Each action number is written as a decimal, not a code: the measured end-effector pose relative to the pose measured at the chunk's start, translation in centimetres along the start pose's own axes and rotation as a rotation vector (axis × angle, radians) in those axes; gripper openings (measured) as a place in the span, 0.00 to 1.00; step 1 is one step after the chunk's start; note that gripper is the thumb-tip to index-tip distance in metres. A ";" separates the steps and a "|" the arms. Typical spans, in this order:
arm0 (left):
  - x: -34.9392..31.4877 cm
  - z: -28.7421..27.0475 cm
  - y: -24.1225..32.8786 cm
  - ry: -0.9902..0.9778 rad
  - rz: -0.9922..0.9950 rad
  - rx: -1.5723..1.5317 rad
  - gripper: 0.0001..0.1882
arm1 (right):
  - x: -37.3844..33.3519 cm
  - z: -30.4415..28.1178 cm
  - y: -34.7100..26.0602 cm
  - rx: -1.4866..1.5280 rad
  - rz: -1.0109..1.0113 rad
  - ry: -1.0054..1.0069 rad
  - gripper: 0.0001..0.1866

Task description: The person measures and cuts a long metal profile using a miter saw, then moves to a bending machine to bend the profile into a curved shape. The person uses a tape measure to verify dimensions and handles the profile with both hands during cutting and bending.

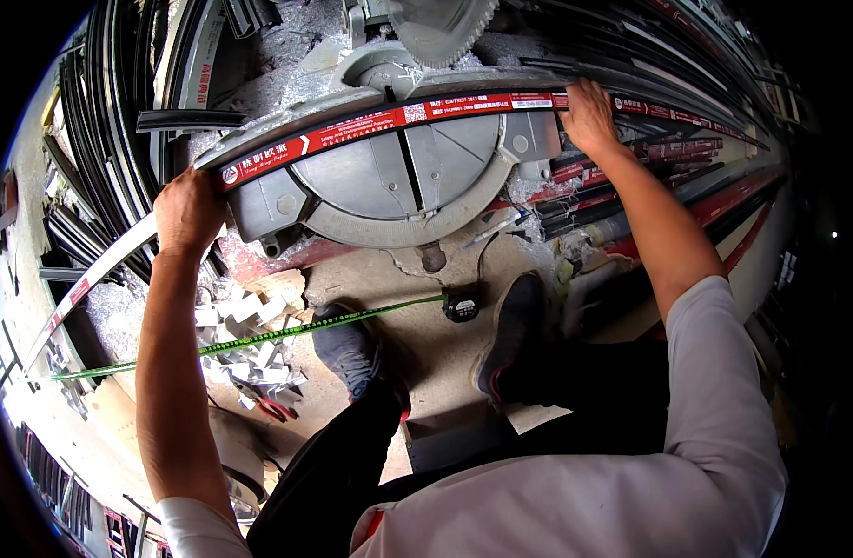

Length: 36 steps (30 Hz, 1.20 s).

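Observation:
A long profile strip (pixel 370 137) with red printed film lies across the round grey table of a miter saw (pixel 389 172), against its fence. My left hand (pixel 189 216) is closed round the strip at the left side of the saw. Past that hand, a pale length (pixel 110 265) runs on to the lower left; whether it is the same piece is hidden by the hand. On the right, my right hand (pixel 590 116) grips the strip from above, fingers curled over its far edge. The toothed saw blade (pixel 445 30) is raised beyond the strip.
A tape measure (pixel 461 305) lies on the floor between my shoes, its green tape (pixel 287 332) drawn out leftward. Pale offcuts (pixel 245 349) and red-handled pliers (pixel 276 407) lie left of my feet. Bundled dark profiles (pixel 105 130) stand left; more red-filmed profiles (pixel 668 158) are stacked right.

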<state>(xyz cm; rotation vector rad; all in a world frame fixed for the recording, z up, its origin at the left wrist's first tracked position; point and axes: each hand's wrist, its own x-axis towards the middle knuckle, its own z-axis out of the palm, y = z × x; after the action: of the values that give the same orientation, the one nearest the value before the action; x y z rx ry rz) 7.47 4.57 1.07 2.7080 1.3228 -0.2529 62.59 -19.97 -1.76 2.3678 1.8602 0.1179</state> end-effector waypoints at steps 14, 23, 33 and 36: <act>0.0 0.1 0.2 -0.018 -0.006 0.044 0.04 | 0.0 0.5 0.4 -0.025 -0.014 0.005 0.24; 0.1 0.6 0.0 -0.027 -0.012 0.071 0.02 | -0.1 0.8 0.6 0.016 -0.017 0.043 0.25; 0.0 1.5 -0.5 0.055 0.030 0.054 0.04 | -0.2 -0.5 -0.4 -0.002 0.017 0.017 0.26; -0.1 1.7 -0.5 0.111 0.033 0.047 0.04 | -0.4 -0.6 -0.6 0.010 0.026 0.041 0.28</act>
<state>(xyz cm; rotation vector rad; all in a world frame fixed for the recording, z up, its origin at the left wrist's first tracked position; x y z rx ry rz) 6.81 4.48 -0.57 2.8182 1.3148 -0.1344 61.80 -20.23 -1.24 2.4145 1.8527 0.1612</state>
